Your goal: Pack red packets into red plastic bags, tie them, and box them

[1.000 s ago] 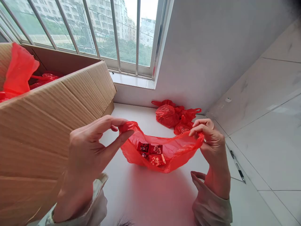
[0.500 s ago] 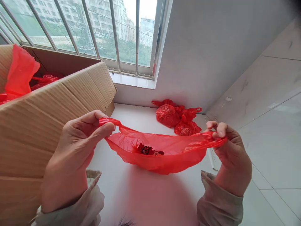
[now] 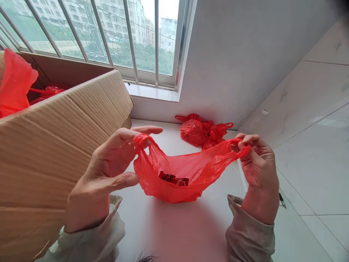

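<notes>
A thin red plastic bag (image 3: 174,193) is stretched between my two hands, its mouth open toward me. Small dark red printed packets (image 3: 174,179) lie inside it. The bag's left handle is caught at the fingers of my left hand (image 3: 109,167); the index finger points out and the thumb stands apart below. My right hand (image 3: 257,163) pinches the other handle between thumb and fingers, pulling it up and to the right. The bag's bottom is just above or on the white table (image 3: 188,233); I cannot tell which.
On the left stands a large open cardboard box (image 3: 68,131) with red bags (image 3: 16,82) in it. Several tied red bags (image 3: 194,131) sit at the table's back, near the wall. A barred window (image 3: 131,40) is behind. A pen (image 3: 282,201) lies by my right wrist.
My left hand has moved right and its thumb has come away from the handle. My right hand has shifted slightly left and up, and the bag's mouth sags into a narrower, deeper shape.
</notes>
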